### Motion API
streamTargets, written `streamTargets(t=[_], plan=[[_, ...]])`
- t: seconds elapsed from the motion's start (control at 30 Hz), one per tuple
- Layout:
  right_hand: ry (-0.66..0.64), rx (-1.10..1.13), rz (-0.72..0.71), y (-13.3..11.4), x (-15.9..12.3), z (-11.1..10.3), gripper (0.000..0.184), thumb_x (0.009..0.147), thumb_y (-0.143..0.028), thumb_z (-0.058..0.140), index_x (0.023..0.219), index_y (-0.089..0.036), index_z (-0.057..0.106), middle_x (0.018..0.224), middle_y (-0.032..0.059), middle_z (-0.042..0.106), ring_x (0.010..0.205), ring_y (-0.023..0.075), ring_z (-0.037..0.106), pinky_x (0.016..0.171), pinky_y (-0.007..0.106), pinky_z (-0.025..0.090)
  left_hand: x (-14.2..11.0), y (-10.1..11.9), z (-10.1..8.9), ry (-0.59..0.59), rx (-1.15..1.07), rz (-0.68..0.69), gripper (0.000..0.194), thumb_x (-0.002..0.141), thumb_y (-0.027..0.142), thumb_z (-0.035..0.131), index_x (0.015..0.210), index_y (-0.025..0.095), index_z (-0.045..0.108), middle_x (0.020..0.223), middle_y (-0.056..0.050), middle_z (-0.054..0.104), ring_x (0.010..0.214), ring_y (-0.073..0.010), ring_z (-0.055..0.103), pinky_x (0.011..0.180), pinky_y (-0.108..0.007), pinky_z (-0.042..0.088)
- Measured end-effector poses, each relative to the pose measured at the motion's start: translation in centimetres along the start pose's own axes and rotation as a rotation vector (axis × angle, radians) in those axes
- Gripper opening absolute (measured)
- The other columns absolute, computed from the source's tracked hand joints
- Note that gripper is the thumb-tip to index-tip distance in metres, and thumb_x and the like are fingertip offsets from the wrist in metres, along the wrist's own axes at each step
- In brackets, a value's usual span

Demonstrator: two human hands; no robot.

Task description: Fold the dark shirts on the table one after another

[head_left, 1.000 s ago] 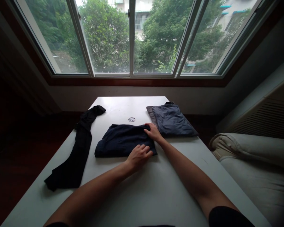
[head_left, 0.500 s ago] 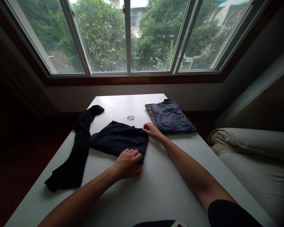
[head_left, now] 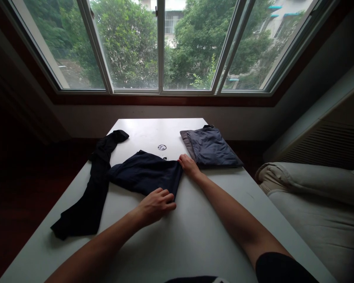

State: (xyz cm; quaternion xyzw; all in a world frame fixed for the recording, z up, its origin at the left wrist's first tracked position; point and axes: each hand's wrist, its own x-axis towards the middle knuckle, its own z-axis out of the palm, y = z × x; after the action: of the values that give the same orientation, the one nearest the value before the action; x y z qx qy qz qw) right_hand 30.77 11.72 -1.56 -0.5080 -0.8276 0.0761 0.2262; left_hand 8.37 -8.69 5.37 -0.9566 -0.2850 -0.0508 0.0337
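Note:
A folded navy blue garment (head_left: 144, 171) lies in the middle of the white table (head_left: 194, 236); its exact kind is unclear. My left hand (head_left: 157, 202) is closed on its near right corner, with the fingertips partly hidden. At the far right corner, my right hand (head_left: 189, 165) pinches the cloth's edge. The right edge of the garment runs straight between my two hands.
A long black garment (head_left: 88, 196) stretches along the table's left side. Folded grey-blue clothes (head_left: 211, 145) lie at the far right. Round black-and-white stickers (head_left: 162, 147) mark the tabletop. A pale cushioned seat (head_left: 309, 204) stands to the right, a window (head_left: 161, 92) beyond.
My left hand has closed on the near right corner of the navy garment. Its right edge has shifted slightly left and looks tauter. My right hand keeps its pinch on the far corner.

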Motion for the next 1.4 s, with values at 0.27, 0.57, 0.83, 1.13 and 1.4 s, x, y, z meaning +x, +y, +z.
streamTargets(t=[0.27,0.57,0.83,1.13,1.4], plan=[[-0.065,0.537,0.010,1.0,0.6,-0.9,0.035,0.096,-0.053,0.049,0.099,-0.020,0.062,0.079,0.0006,0.062,0.070,0.0165,0.053,0.066,0.027,0.040,-0.1,0.9,0.4,-0.038,-0.016,-0.132,0.002,0.097,0.022,0.057,0.100,0.022,0.056,0.104,-0.004,0.061,0.090,-0.0208,0.053,0.078,-0.037,0.039],[-0.087,0.449,0.007,0.0,0.3,-1.2,0.029,0.088,-0.048,0.061,0.087,-0.019,0.066,0.075,0.0002,0.063,0.067,0.0149,0.052,0.064,0.026,0.036,-0.2,1.0,-0.1,-0.126,-0.253,-0.105,0.004,0.092,0.019,0.059,0.093,0.022,0.058,0.097,-0.001,0.063,0.087,-0.0177,0.057,0.075,-0.030,0.043],[-0.077,0.298,0.050,-2.4,-0.2,-2.2,0.029,0.097,-0.040,0.050,0.085,-0.020,0.067,0.076,0.0020,0.068,0.071,0.0163,0.058,0.067,0.026,0.037,-0.8,2.0,-3.2,-0.145,-0.594,-0.056,0.009,0.095,0.031,0.065,0.102,0.026,0.066,0.090,0.002,0.066,0.084,-0.0142,0.062,0.075,-0.024,0.045],[-0.344,0.172,-0.074,-5.5,-1.7,-3.2,0.041,0.094,-0.058,0.060,0.080,-0.021,0.072,0.071,0.0021,0.069,0.067,0.0156,0.057,0.061,0.025,0.034,-0.9,-1.1,0.1,0.139,-0.217,-0.467,0.018,0.096,0.030,0.061,0.112,0.023,0.065,0.120,-0.007,0.063,0.112,-0.0248,0.057,0.098,-0.041,0.047],[-0.307,0.309,-0.014,-5.0,-1.1,-2.9,0.023,0.096,-0.040,0.059,0.087,-0.020,0.066,0.080,0.0007,0.069,0.073,0.0150,0.059,0.063,0.023,0.037,-1.3,-1.3,2.9,0.143,-0.170,-0.450,0.064,0.094,0.044,0.064,0.152,0.024,0.044,0.159,-0.013,0.040,0.148,-0.0316,0.034,0.123,-0.054,0.026]])
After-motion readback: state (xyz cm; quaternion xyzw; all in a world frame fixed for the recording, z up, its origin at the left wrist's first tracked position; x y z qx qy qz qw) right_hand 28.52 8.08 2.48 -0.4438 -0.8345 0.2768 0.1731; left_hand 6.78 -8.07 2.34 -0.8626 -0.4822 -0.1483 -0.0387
